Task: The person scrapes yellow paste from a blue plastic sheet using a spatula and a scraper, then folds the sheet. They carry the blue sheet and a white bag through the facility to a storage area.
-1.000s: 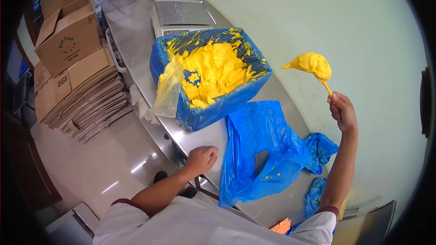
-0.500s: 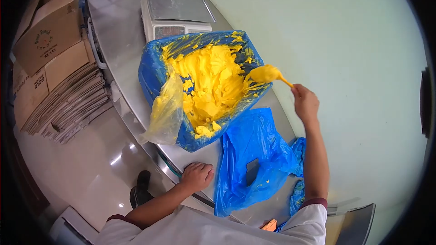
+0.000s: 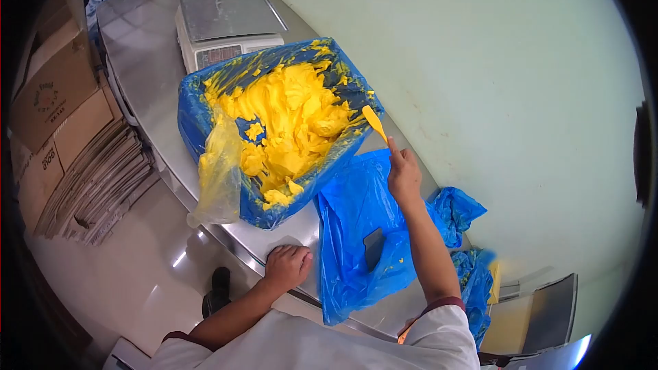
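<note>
My right hand (image 3: 403, 173) grips the handle of a yellow spatula (image 3: 374, 122), whose blade rests at the near right rim of a box lined with blue plastic (image 3: 205, 99). The box holds a large mass of yellow paste (image 3: 288, 120). My left hand (image 3: 286, 266) lies flat on the front edge of the steel table (image 3: 144, 62), holding nothing. A blue plastic bag (image 3: 356, 233) with yellow smears lies spread on the table between my two hands.
A digital scale (image 3: 226, 20) stands behind the box. A clear bag smeared yellow (image 3: 219, 171) hangs over the box's left side. Crumpled blue bags (image 3: 456, 209) lie at the right. Flattened cardboard cartons (image 3: 75, 164) are stacked on the floor at the left.
My right hand brought the spatula with its lump of paste down from the air into the box; the lump is now off the blade. The left hand stayed on the table edge.
</note>
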Tool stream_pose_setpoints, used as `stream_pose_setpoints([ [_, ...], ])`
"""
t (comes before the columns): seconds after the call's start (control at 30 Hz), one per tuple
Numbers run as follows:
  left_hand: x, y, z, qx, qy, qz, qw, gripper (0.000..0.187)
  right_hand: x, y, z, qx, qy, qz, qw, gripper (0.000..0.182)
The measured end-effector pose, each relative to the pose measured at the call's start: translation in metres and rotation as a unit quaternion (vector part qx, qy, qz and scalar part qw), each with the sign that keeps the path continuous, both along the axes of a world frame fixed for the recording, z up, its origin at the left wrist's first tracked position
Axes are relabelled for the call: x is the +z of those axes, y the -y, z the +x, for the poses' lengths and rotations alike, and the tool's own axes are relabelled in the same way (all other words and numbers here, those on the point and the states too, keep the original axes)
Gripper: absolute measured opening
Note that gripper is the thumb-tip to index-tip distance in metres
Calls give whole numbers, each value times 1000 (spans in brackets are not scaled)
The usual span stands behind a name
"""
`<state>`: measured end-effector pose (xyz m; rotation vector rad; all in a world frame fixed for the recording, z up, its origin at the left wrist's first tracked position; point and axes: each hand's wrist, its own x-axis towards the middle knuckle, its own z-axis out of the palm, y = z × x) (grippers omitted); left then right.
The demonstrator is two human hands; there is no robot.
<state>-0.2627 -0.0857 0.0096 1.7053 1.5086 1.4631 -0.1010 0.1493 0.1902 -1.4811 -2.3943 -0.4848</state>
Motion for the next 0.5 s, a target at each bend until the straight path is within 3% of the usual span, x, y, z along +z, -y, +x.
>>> stream_pose_setpoints([
  [0.2, 0, 0, 2, -1, -19, 8, 1000, 9, 25, 32, 21, -30, 85, 8, 996, 43],
  [0.3, 3, 0, 4, 5, -23, 4, 1000, 8, 26, 52, 51, -30, 68, 25, 997, 37],
  [0.4, 5, 1, 5, 0, -32, -7, 999, 8, 15, 66, 94, 23, -181, -15, 983, 36],
  [0.43, 5, 0, 7, 7, -36, -12, 999, 8, 20, 76, 101, -18, -295, -117, 948, 34],
  [0.5, 2, 0, 12, 17, -45, -21, 999, 8, 37, 101, 107, -85, -511, -300, 801, 31],
])
